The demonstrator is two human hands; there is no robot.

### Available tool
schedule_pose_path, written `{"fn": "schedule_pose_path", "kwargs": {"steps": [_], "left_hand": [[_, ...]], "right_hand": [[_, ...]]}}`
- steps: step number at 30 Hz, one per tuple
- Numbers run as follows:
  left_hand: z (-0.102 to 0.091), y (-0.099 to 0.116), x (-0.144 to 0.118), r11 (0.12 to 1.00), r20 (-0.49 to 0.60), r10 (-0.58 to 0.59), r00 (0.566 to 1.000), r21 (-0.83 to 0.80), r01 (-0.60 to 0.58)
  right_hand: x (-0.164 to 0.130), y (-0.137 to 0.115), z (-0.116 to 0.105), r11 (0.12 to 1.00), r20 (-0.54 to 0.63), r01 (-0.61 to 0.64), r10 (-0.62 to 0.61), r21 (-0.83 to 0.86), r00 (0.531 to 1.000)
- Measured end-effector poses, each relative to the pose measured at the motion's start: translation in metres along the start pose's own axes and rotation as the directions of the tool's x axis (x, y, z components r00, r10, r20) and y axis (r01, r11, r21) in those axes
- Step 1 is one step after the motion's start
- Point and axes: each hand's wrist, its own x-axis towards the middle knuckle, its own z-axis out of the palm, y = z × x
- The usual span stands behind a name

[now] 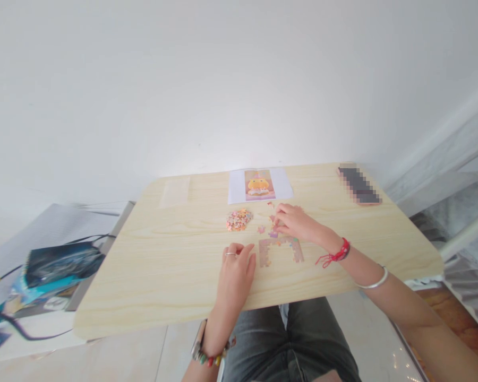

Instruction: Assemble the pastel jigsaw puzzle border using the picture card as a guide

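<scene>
Knees in dark grey trousers (290,339) fill the bottom of the view, tucked under the near edge of a pale wooden table (151,276). Just above that edge the left hand (236,270) rests palm down on the bare wood, fingers loosely curled and holding nothing, a ring on one finger and a beaded bracelet at the wrist. Just right of it lies a partly assembled jigsaw frame (279,250), shaped like an arch with an open middle. The right hand (292,220) reaches across the top of that frame, wearing a red string bracelet and a silver bangle; its fingertips are bunched over a few loose puzzle pieces (271,229), though whether it pinches one cannot be told. Slightly farther, to the left, sits a small heap of unsorted pieces (239,219). Beyond that, near the far edge, lies a reference picture (258,184) of a yellow character on white paper. At the far right corner lies a blurred phone (358,184). Off the table's left side, a blue bag with black cable (59,265) rests on a lower surface.
</scene>
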Motion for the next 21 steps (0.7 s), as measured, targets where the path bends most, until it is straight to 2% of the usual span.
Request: {"fn": "schedule_pose_path", "kwargs": {"steps": [5,11,15,21], "left_hand": [[-0.001,0.002,0.002,1.000,-0.001,0.011,1.000,-0.011,-0.011],[0.000,0.003,0.004,1.000,-0.022,0.016,1.000,-0.013,-0.016],[0.001,0.003,0.004,1.000,-0.013,0.025,1.000,-0.003,-0.025],[0.000,0.003,0.005,1.000,-0.003,0.022,1.000,0.007,-0.022]], "right_hand": [[-0.006,0.003,0.000,0.999,-0.061,-0.008,0.006,-0.031,0.998],[-0.003,0.010,0.000,0.999,-0.039,0.005,-0.004,0.038,0.999],[0.010,0.009,0.002,0.998,-0.089,-0.059,0.060,0.009,0.994],[0.021,-0.003,0.008,0.985,-0.029,-0.163,0.161,-0.055,0.986]]}}
